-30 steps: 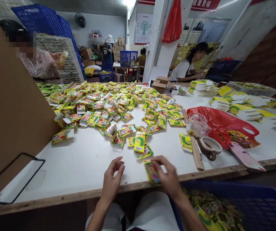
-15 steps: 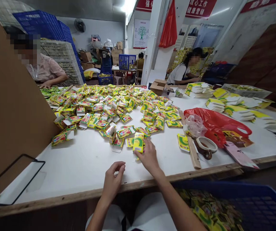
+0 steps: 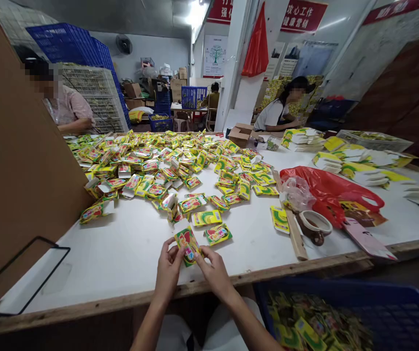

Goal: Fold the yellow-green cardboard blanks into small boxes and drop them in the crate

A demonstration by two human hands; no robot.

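Note:
Between both hands, just above the near part of the white table (image 3: pixel 129 253), is a small green and yellow carton (image 3: pixel 187 243) with a white flap standing up at its top. My left hand (image 3: pixel 170 263) pinches its left edge with thumb and fingers. On the lower right edge, my right hand (image 3: pixel 212 268) has its thumb and fingers closed. Just beyond the hands lie a yellow carton (image 3: pixel 207 218) and a green one (image 3: pixel 218 234). Farther back spreads a heap of similar small cartons (image 3: pixel 158 165), several with white flaps open.
A wooden strip (image 3: pixel 295 231), a brown mug (image 3: pixel 314 226), a red plastic bag (image 3: pixel 326 190) and a pink flat item (image 3: pixel 368 236) lie to the right. Below the table edge sits a blue crate (image 3: pixel 395 297) holding cartons. A cardboard panel (image 3: pixel 23 146) stands left. Co-workers sit across the table.
My right hand has brought a carton from the table back toward me and turned it. My left hand, nearby and holding nothing before, now grips it too.

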